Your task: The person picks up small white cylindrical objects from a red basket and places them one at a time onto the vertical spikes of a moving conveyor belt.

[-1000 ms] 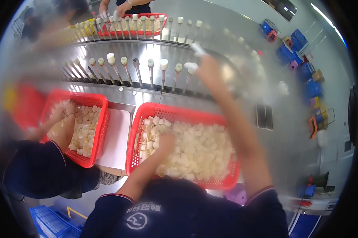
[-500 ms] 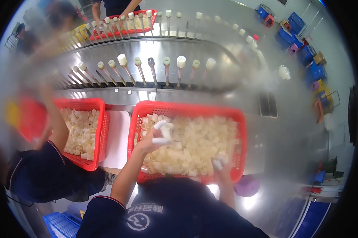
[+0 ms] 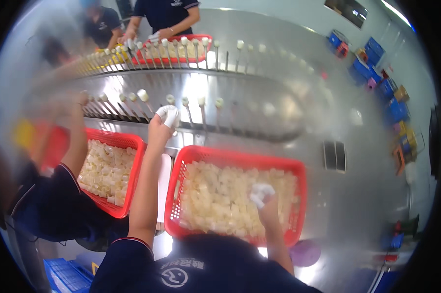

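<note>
- Over the shiny steel conveyor of slanted metal pins (image 3: 132,105), left hand (image 3: 162,126) is raised, arm stretched up, fingers pinching a small white cylindrical cap (image 3: 170,115) at a pin.
- Right hand (image 3: 265,205) is low in the red plastic mesh basket (image 3: 240,157), closed around white caps (image 3: 260,191).
- Half a second earlier the left hand was at the basket; now it is up at the pins.
- Basket is filled with pale, chunky pieces.

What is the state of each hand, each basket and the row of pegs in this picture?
Left hand: raised to the pegs, gripping a small white cap-like piece.
Right hand: down in the basket, on white pieces.
Red plastic basket in front: nearly full of small white pieces.
Second red plastic basket on the left: partly filled with the same pieces.
Row of metal pegs: several tips capped white.
</note>
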The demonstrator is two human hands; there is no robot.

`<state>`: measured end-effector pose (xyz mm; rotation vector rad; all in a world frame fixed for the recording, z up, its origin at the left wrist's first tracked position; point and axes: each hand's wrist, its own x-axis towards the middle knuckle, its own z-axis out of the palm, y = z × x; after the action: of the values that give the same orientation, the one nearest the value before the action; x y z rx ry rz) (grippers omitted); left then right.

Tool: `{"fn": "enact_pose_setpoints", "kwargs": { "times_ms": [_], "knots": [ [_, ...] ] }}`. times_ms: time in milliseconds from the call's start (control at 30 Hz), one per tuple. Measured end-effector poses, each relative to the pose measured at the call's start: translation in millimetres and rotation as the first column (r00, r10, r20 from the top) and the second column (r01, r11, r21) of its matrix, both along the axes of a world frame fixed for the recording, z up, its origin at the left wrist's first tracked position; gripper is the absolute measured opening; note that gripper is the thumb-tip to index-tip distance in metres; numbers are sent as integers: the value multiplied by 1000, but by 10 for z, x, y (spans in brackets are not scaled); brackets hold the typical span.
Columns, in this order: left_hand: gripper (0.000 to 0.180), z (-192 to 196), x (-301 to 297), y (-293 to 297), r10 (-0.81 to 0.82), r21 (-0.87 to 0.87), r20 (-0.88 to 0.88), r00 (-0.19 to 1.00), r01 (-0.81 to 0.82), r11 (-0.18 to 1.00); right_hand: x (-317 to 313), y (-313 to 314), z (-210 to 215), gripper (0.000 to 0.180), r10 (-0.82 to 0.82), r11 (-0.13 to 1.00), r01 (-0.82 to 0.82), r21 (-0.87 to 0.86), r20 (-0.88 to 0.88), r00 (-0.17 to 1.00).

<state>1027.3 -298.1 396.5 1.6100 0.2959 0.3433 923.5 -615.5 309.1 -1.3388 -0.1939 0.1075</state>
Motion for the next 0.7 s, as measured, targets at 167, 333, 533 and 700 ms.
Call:
{"fn": "enact_pose_setpoints", "kwargs": {
  "times_ms": [167,333,533,700],
  "knots": [
    [30,345,367,34,55,646,90,994,-100,756,-165,-23,-178,11,-2,994,45,103,-380,925],
    [29,389,785,-445,18,884,-234,972,205,420,-14,-91,-136,21,-91,995,70,-69,-367,926],
    [18,124,946,-922,-80,961,-40,996,60,272,1098,196,809,30,-148,989,141,50,176,973],
    [69,-269,8,-936,-279,688,-146,949,300,661,1993,930,1507,15,273,537,431,-725,633,725]
  ]
}}
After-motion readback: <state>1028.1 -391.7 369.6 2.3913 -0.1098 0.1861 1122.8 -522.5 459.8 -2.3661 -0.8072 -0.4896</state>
